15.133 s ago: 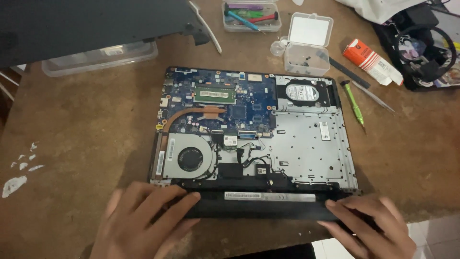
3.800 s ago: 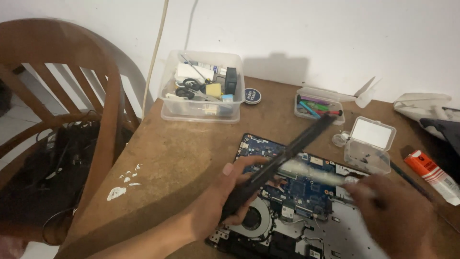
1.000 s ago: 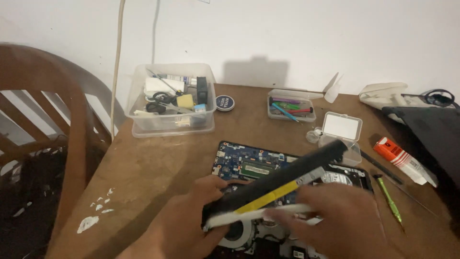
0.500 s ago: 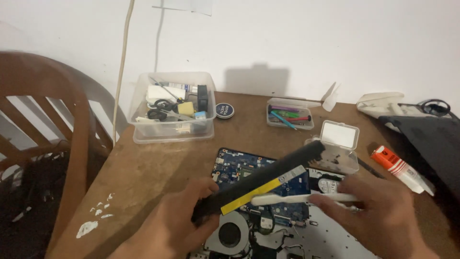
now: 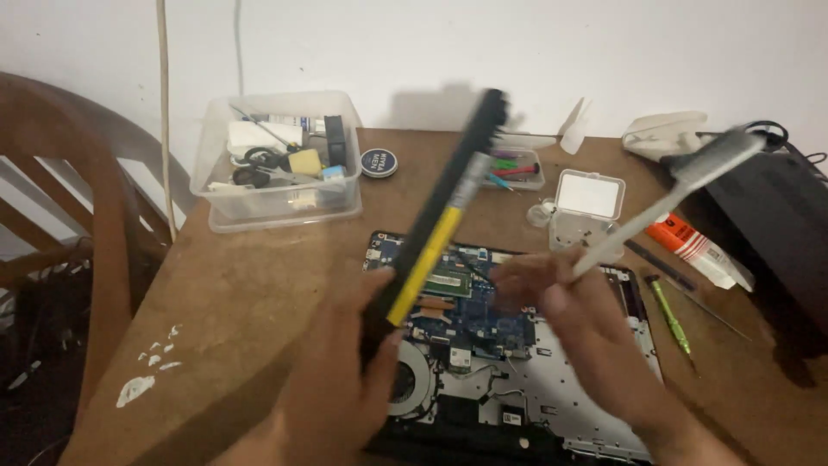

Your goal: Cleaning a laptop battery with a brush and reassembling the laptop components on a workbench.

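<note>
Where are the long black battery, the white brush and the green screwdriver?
Long black battery [image 5: 444, 207], head view: on its yellow label, mid-length.
White brush [image 5: 642, 220], head view: on its pale handle, above the right hand.
Green screwdriver [image 5: 668, 312], head view: on its green shaft, lying on the table.

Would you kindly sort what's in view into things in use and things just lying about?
In use: left hand holding black battery bar; right hand holding white brush; opened laptop.
Lying about: clear tool box, green screwdriver, orange tube, round tin.
</note>
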